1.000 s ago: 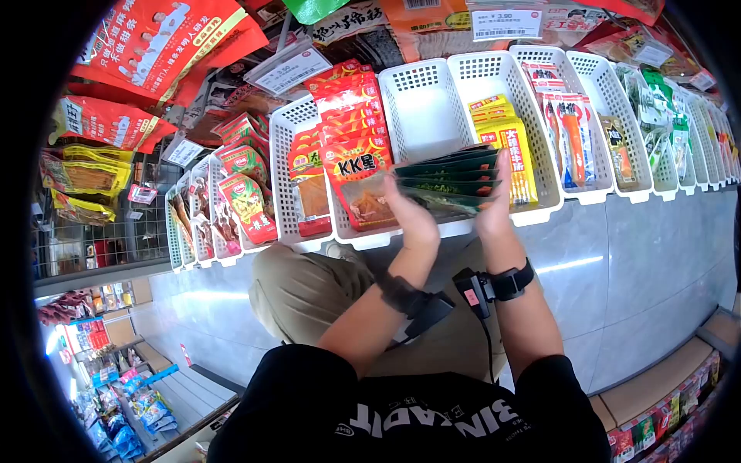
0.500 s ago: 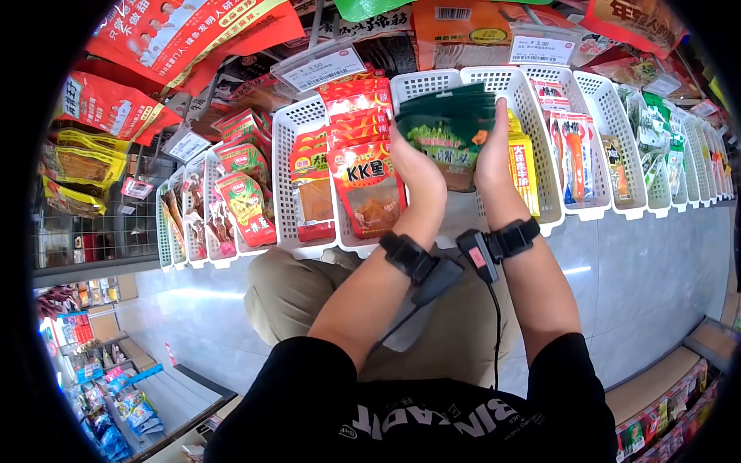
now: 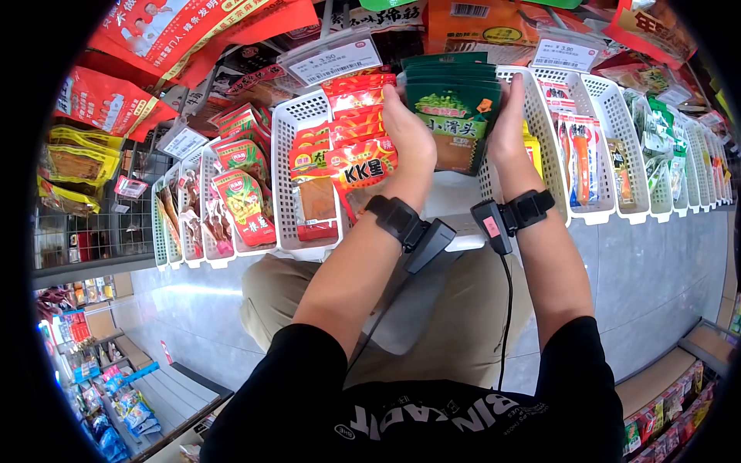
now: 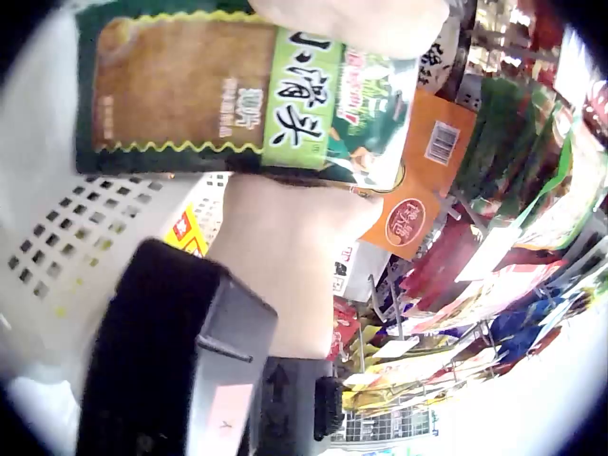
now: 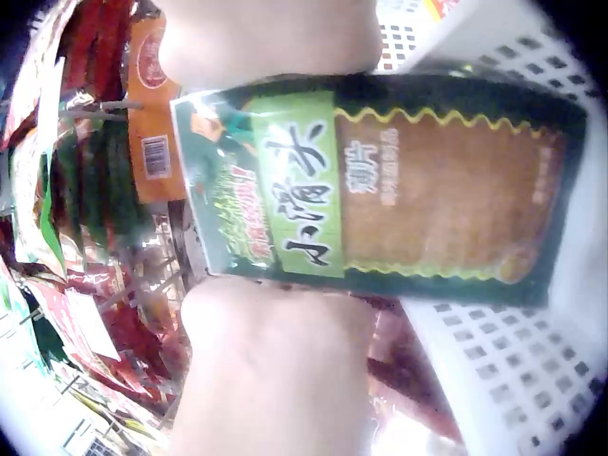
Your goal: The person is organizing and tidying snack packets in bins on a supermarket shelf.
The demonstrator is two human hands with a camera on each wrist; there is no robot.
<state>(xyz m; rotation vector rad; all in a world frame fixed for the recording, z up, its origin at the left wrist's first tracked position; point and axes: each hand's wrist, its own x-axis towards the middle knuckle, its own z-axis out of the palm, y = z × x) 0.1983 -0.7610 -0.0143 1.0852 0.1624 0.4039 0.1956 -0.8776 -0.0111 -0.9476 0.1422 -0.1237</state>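
A fanned stack of dark green snack packets stands between both hands over a white basket, brown window of the front one towards the body. My left hand lies along the stack's left side, my right hand along its right side. Both appear flat, with fingers pointing away; some fingertips are hidden. In the left wrist view the front packet lies between my left hand and right hand. The right wrist view shows that packet between my right hand and left hand.
Left of the stack are baskets of red packets; to the right are yellow packets and blue-and-white ones. Large red bags and price tags hang behind the baskets. Knees are below the basket row.
The green stack has tilted up and moved away from the body, so its front faces the head camera. Both hands have moved with it, staying at its sides.
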